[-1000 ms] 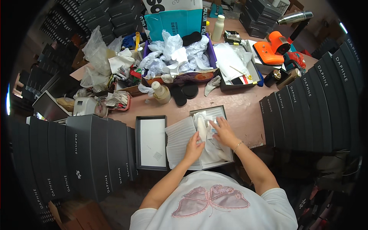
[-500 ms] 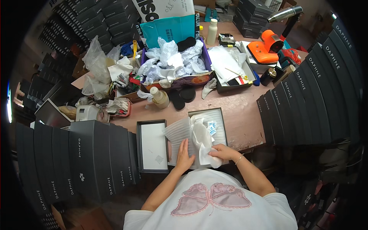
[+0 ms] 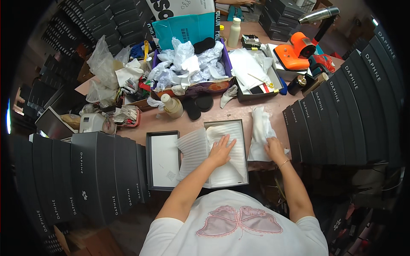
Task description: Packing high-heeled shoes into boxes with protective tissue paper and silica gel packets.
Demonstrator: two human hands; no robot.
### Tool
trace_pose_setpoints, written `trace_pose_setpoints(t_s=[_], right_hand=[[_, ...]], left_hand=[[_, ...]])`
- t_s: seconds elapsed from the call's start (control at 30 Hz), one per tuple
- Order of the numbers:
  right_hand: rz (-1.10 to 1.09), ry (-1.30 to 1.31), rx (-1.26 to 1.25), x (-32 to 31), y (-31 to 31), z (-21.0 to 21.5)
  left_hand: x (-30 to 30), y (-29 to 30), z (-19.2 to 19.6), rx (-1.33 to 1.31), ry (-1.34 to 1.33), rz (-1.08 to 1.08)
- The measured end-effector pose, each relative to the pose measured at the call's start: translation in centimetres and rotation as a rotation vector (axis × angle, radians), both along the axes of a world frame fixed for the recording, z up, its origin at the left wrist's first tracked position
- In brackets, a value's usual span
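An open dark shoebox (image 3: 244, 147) sits in front of me, lined with white ribbed foam sheet (image 3: 194, 147) that spills over its left edge. My left hand (image 3: 221, 152) lies on the foam inside the box, fingers spread and nothing held. To the right of the box, a long white tissue-wrapped bundle (image 3: 259, 128) rests on the table; what is inside is hidden. My right hand (image 3: 274, 149) has its fingers curled on the near end of that bundle. Left of the box lies a dark lid (image 3: 148, 162) with a white inner face and a small printed pattern.
Stacks of dark shoeboxes (image 3: 96, 170) rise at left and right (image 3: 333, 111). Farther back are a purple-edged box of crumpled paper (image 3: 183, 64), a cream bottle (image 3: 172, 106), black insoles (image 3: 194, 109), a paper-filled tray (image 3: 252, 74) and an orange device (image 3: 292, 55). Another person's hand (image 3: 241, 1) shows at the top.
My right hand has carried the white bundle out of the shoebox to the table on its right. My left hand has moved from the foam flap onto the liner, fingers spreading.
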State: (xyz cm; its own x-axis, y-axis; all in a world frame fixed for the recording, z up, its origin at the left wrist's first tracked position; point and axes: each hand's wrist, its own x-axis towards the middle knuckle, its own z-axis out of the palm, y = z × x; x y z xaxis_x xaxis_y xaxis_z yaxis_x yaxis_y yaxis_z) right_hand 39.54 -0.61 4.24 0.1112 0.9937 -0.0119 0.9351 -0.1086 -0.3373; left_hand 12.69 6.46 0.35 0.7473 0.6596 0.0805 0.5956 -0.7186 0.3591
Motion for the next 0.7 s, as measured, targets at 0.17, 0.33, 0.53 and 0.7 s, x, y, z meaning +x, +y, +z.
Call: trace_pose_setpoints(t_s=[0.17,0.33,0.53,0.7], right_hand=[[0.315,0.019,0.173,-10.1,0.2,0.0],[0.334,0.264,0.234,-10.5,-0.2,-3.4],[-0.032,0.725,0.27,-8.6,-2.4,0.0],[-0.742,1.419,0.374,-8.3,-3.0,-6.8]], left_hand=[[-2.1,-2.4,0.3,-0.305,0.302,0.047],[-2.9,-6.1,-1.3,-0.229,-0.003,0.083],[-3.3,-5.9,-0.7,-0.644,-0.089,0.166],[-3.6,-6.4,2.5,-0.651,-0.072,0.086]])
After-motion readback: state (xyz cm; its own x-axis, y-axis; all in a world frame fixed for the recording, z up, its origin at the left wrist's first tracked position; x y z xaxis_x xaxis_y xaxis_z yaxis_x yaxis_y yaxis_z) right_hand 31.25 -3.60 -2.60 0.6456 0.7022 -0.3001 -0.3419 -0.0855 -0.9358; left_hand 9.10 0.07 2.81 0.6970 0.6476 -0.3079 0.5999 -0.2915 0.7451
